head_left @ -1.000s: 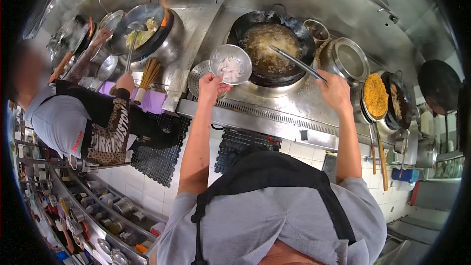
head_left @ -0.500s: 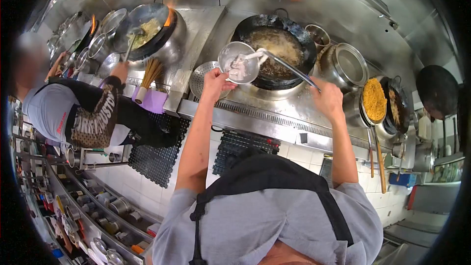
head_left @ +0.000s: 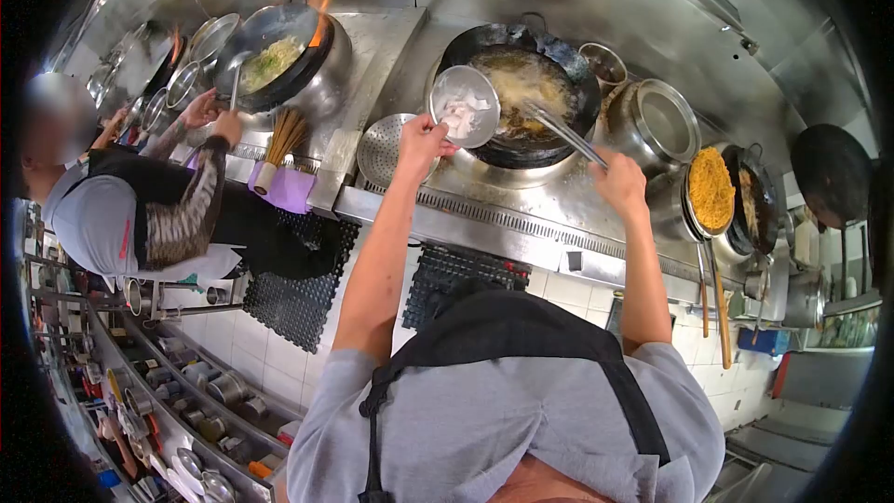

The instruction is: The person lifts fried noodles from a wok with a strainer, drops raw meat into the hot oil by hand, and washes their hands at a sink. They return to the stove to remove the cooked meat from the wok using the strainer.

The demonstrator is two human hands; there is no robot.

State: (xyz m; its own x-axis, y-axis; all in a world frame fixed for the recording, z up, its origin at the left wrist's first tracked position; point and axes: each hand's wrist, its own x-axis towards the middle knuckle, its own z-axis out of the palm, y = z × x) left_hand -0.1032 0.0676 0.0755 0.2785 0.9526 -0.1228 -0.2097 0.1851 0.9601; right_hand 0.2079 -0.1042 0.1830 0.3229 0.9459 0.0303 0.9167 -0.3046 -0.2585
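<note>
My left hand (head_left: 425, 143) grips the rim of a metal bowl (head_left: 446, 89), its wall tilted toward the wok. Pale, coated pieces of food (head_left: 462, 115) lie inside the bowl. My right hand (head_left: 622, 181) is closed around metal tongs (head_left: 570, 135), whose tips are over the bubbling oil (head_left: 529, 84). Whether the tips pinch anything is hard to make out. Below the bowl and tongs stands a large black wok (head_left: 585, 76) holding that oil.
A perforated strainer (head_left: 376, 155) lies left of the wok. To the right are a metal pot (head_left: 667, 121), a strainer of yellow-orange crumbs (head_left: 711, 188) and another wok (head_left: 751, 200). On the left a co-worker (head_left: 102, 205) works at a wok (head_left: 250, 42) beside flames.
The tongs have moved from the bowl's edge, where they held a pale strip, to over the oil. The strip no longer shows in them. The bowl has shifted slightly right.
</note>
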